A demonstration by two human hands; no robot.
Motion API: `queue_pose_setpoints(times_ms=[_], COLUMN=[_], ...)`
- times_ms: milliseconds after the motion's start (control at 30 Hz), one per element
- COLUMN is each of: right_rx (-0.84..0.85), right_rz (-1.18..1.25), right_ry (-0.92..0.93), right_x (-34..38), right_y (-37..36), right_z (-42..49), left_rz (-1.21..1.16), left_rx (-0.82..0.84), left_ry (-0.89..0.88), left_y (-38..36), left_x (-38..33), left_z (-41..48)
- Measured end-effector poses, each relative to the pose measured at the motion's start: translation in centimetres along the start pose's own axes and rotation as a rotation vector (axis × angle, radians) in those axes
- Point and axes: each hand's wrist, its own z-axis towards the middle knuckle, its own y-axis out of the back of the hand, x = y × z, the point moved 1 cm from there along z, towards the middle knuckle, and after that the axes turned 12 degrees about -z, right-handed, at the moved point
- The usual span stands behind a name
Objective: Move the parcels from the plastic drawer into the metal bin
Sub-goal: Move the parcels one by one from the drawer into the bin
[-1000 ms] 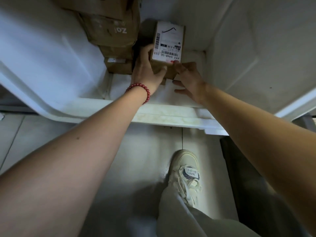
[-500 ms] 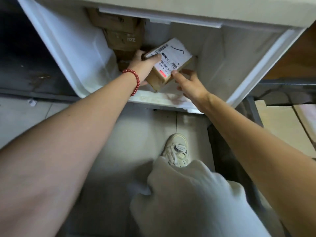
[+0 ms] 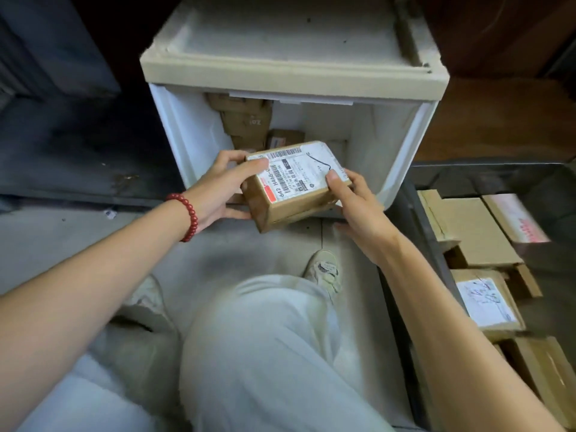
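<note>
The white plastic drawer stands open in the upper middle of the frame, with a few brown parcels stacked at its back left, so the job looks only partly done. The metal bin along the right edge already contains several cardboard boxes lying flat. At centre, just in front of the drawer's near edge, one labelled parcel is held tilted in the air. The left hand grips its left end with the thumb on top. The right hand holds its right end, thumb on the label. It has yet to reach the bin.
</note>
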Motion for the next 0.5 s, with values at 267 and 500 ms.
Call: queue_pose_setpoints(times_ms=[267,500], right_rx=[0.05,-0.13], right_rz=[0.073,0.139], right_ry=[0.035,-0.019], right_x=[-1.1,-1.9], right_y=[-0.8,-1.0], right_z=[-4.7,-4.5], left_rz=[-0.005,0.039], left_rx=[-0.104,-0.068], left_ry=[-0.068,-0.191], left_y=[1.3,-0.3], left_x=[0.7,1.7], left_z=[-4.6,-4.2])
